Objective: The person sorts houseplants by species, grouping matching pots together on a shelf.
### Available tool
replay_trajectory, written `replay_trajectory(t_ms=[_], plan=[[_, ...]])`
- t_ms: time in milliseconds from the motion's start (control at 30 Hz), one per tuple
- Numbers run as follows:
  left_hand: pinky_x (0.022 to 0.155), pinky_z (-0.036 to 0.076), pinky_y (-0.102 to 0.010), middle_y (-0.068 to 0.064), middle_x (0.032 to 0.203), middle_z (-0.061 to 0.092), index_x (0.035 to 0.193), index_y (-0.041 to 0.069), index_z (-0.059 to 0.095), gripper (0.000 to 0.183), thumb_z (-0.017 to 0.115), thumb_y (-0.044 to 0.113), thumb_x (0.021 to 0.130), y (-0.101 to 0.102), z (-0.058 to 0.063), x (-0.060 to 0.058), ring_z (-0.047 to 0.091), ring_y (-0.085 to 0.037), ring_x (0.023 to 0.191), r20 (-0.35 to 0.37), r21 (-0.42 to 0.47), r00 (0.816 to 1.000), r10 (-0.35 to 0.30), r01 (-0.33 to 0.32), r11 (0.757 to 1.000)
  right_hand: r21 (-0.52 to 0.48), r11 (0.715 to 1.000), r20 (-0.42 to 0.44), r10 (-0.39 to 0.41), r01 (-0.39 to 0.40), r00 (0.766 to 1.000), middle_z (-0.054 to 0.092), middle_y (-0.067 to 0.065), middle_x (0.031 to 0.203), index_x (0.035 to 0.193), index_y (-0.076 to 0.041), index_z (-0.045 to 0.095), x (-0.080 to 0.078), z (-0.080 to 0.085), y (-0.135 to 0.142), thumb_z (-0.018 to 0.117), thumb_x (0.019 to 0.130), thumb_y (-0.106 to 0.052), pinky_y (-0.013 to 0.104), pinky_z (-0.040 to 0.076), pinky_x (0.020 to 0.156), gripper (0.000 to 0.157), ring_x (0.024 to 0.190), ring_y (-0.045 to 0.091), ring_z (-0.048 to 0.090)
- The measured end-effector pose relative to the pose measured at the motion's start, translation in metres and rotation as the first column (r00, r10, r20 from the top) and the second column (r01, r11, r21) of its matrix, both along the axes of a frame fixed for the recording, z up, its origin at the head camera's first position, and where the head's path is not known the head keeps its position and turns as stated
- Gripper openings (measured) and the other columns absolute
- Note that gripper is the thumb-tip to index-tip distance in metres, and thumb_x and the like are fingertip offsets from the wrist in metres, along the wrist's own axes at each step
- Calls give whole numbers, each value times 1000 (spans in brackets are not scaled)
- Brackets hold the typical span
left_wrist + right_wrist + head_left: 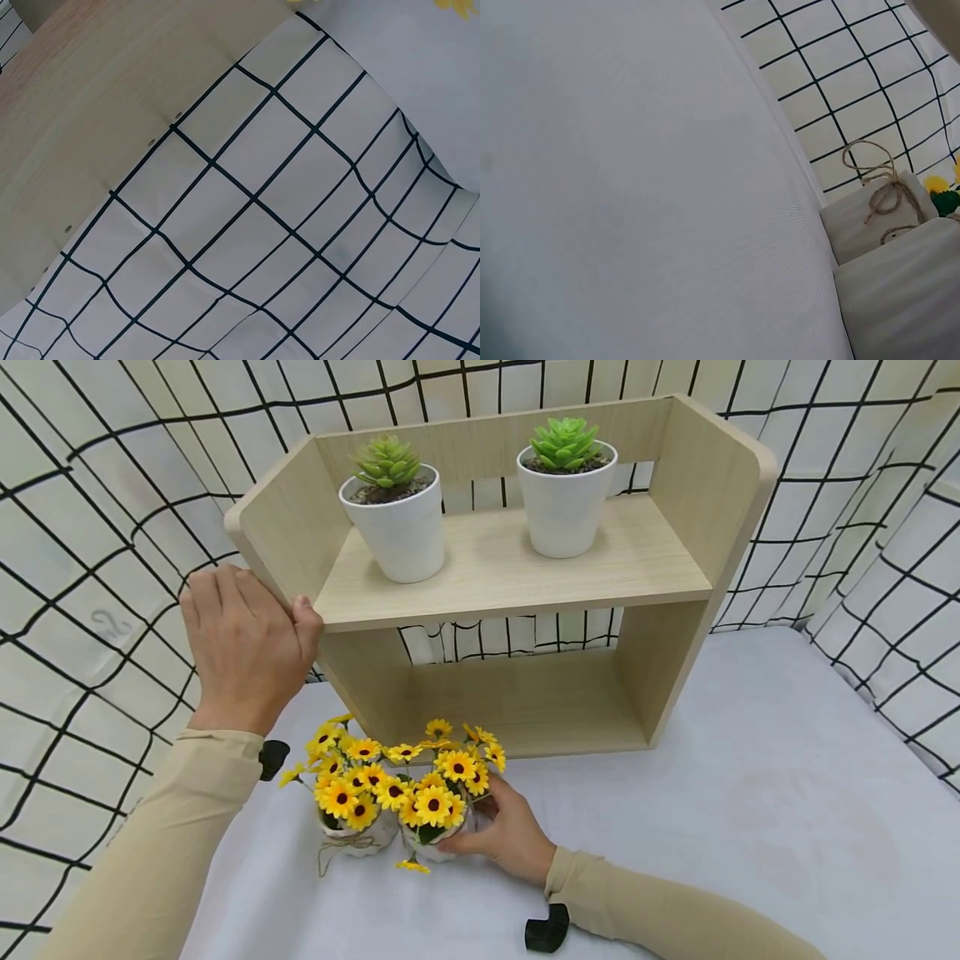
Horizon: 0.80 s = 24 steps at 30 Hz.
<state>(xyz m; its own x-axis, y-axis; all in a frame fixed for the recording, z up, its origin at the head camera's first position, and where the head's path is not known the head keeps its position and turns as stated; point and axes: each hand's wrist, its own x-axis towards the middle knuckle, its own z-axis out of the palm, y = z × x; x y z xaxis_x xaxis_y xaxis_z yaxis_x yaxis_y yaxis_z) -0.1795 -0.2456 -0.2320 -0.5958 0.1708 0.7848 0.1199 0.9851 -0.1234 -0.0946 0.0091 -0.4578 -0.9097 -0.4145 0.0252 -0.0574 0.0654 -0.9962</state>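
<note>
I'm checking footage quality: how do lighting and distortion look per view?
Head: bright, soft shadows beside the white pots on the shelf; lines on the gridded backdrop bend, lens or folds unclear. Left wrist: dimmer, greyish. Right wrist: dim, darkest at lower left.

Head: left hand's (243,647) fingertips hidden. Right hand's (516,837) fingers partly hidden behind yellow flowers (433,806), which also cover shelf's (487,560) lower left front corner. Both sleeves (150,852) cropped. Right wrist: nearer pot (904,292) cut by right edge. Left wrist: flowers cropped, blurry.
</note>
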Motion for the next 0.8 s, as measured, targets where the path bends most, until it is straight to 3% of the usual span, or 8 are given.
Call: replay_trajectory(t_ms=[133,400,600,800], plan=[[86,25,-56,-34,97,44,101,-17,44,61,21,40,103,0,-1,-1,34,-48,98,-3,6,1000,-5,6,1000,-40,999,20,0,1,1000,54,0,151,149,-23,48,-1,-1,1,92,75,-20,41,45,117,86,137,24,57],[86,26,-56,-34,97,44,101,-17,44,61,21,39,102,1,0,-1,34,-48,98,-7,3,1000,-5,5,1000,-165,985,128,75,-54,989,53,4,154,151,-21,47,-8,-1,10,89,76,-9,42,39,122,86,144,28,53],[87,26,-56,-34,97,44,101,-17,44,61,21,40,102,2,0,-1,34,-48,98,0,9,1000,-8,8,1000,-154,988,123,39,-19,992,53,2,155,149,-20,49,-13,6,19,90,75,-7,44,35,124,86,147,28,50],[87,25,-56,-32,94,43,97,-15,44,60,21,40,102,1,-1,0,34,-48,97,-7,21,1000,-15,15,1000,-124,991,84,-30,40,996,52,6,154,149,-16,49,-21,17,31,89,74,-4,44,40,121,86,144,31,52]])
